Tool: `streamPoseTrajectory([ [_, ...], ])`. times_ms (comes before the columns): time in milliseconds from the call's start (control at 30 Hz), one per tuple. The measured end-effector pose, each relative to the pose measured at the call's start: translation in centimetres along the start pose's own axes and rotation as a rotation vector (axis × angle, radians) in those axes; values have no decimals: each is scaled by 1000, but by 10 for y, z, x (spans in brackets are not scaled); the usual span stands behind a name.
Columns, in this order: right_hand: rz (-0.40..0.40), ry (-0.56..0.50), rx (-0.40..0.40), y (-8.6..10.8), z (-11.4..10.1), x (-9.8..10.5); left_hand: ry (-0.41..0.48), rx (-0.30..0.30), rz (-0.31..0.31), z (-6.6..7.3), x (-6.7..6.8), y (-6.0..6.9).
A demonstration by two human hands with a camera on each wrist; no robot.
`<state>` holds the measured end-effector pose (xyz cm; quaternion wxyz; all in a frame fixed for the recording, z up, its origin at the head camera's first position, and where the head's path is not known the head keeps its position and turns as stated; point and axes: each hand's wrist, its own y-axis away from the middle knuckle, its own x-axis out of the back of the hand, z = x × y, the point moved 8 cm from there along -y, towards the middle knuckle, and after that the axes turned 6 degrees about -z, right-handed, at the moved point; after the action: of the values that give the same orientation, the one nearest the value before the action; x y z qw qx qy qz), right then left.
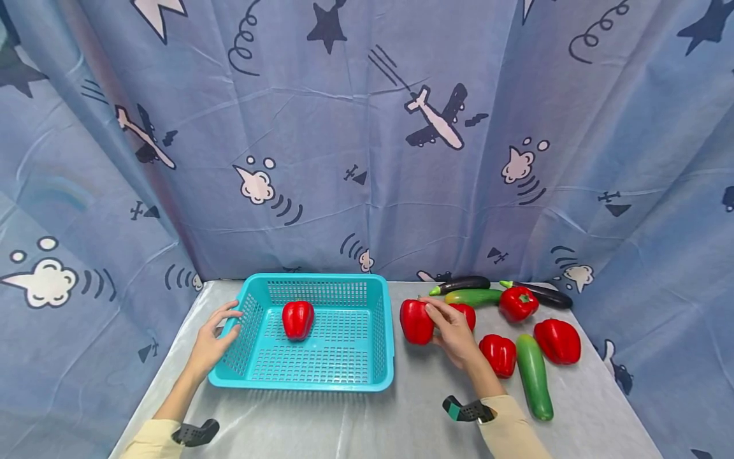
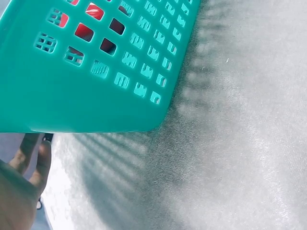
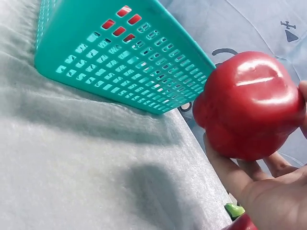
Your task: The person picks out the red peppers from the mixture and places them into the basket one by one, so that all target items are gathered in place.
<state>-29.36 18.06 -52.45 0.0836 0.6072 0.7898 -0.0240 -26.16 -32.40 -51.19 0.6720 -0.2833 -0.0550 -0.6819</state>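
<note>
My right hand (image 1: 457,338) grips a red bell pepper (image 1: 417,322) between thumb and fingers, just right of the turquoise basket (image 1: 298,386). In the right wrist view this bell pepper (image 3: 252,105) is held above the table, with a shadow below. My left hand (image 1: 213,341) is at the basket's left rim, its thumb and fingers spread apart and their tips at the edge. The basket's wall partly hides those fingers in the left wrist view. Another red bell pepper (image 1: 297,320) lies inside the basket, towards its left.
Right of my right hand lie more red bell peppers (image 1: 497,356), green cucumber-like vegetables (image 1: 534,377) and two dark eggplants (image 1: 460,285). One bell pepper (image 1: 467,313) is partly behind the hand. A patterned blue curtain (image 1: 367,159) hangs behind the white-covered table (image 1: 424,414).
</note>
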Motion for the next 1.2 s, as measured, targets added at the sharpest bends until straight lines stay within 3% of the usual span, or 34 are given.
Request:
streamPoseTrajectory([
  [200,30,103,-3,1,1,1,18,-7,7,0,0,0],
  [500,-2,18,29,1,-3,-3,7,-12,6,1,0,0],
  [667,-31,64,50,3,-10,-9,17,-19,12,0,0,0],
  [1200,-15,215,96,3,-26,-18,9,1,10,0,0,0],
])
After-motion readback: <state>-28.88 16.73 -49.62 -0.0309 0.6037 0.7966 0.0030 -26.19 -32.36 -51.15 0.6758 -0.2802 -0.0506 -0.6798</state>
